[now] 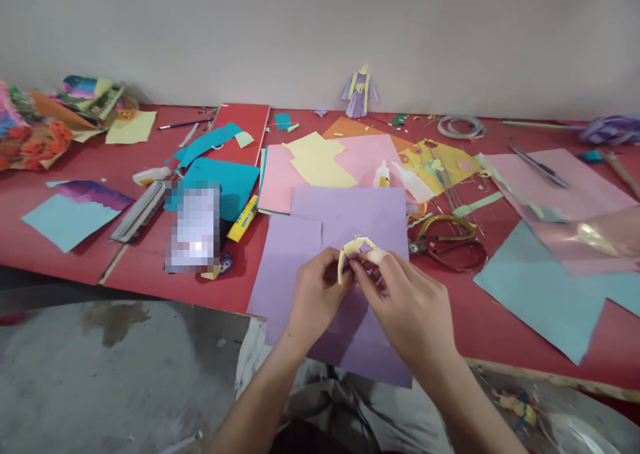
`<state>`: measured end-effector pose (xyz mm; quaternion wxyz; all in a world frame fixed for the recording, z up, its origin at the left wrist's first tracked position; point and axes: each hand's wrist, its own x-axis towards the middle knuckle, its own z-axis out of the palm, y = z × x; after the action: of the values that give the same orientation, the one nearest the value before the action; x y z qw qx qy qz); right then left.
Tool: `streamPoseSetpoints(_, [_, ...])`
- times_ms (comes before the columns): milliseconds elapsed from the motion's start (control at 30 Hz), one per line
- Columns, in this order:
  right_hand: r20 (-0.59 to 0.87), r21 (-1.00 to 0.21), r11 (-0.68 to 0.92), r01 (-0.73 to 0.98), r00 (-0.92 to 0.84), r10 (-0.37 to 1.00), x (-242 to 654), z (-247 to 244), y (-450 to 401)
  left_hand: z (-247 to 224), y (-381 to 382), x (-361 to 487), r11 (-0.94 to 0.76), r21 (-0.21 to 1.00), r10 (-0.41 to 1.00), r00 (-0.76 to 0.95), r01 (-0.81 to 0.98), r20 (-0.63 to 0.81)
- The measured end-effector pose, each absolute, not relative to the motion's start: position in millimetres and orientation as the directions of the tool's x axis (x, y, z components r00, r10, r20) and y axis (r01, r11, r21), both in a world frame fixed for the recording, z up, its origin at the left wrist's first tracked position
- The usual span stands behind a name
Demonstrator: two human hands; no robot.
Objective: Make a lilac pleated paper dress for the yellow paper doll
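Between both hands, over a large sheet of purple paper (350,214), is a small folded piece of pale yellow paper (356,245) with some purple on its inner side. My left hand (317,294) pinches its left part, where a yellow strip hangs down. The fingertips of my right hand (413,301) close on its right side, and a whitish wrap covers one finger. My fingers hide much of the piece. A paper dress figure (359,93) in purple and yellow leans against the wall at the back.
Scissors (445,241) and glue bottles (383,173) lie near the purple sheet. A blurred-out phone (195,227), a yellow pen-like tube (244,218) and teal paper (220,181) are at left. Blue paper (545,291), pink paper and a cutter knife (540,167) are at right.
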<state>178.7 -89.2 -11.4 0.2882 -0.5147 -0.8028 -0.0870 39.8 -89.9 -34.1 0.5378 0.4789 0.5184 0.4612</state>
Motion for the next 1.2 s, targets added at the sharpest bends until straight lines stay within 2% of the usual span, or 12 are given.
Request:
streamPoseSetpoints(367, [0.564, -0.048, 0.426, 0.903, -0.328, 0.758, 173.6, -9.8, -90.3, -33.1, -89.7, 40.8, 0.088, 0.993, 0.996, -0.004, 0.080, -0.088])
streamPoseSetpoints(933, [0.478, -0.025, 0.420, 0.907, -0.358, 0.802, 169.3, -7.2, -85.4, -37.8, -90.4, 40.5, 0.079, 0.992, 0.997, -0.014, 0.097, -0.078])
streamPoseSetpoints(1200, [0.483, -0.099, 0.464, 0.880, -0.365, 0.796, 174.2, -10.3, -83.5, -35.9, -92.0, 41.3, 0.087, 0.991, 0.996, -0.026, 0.100, -0.084])
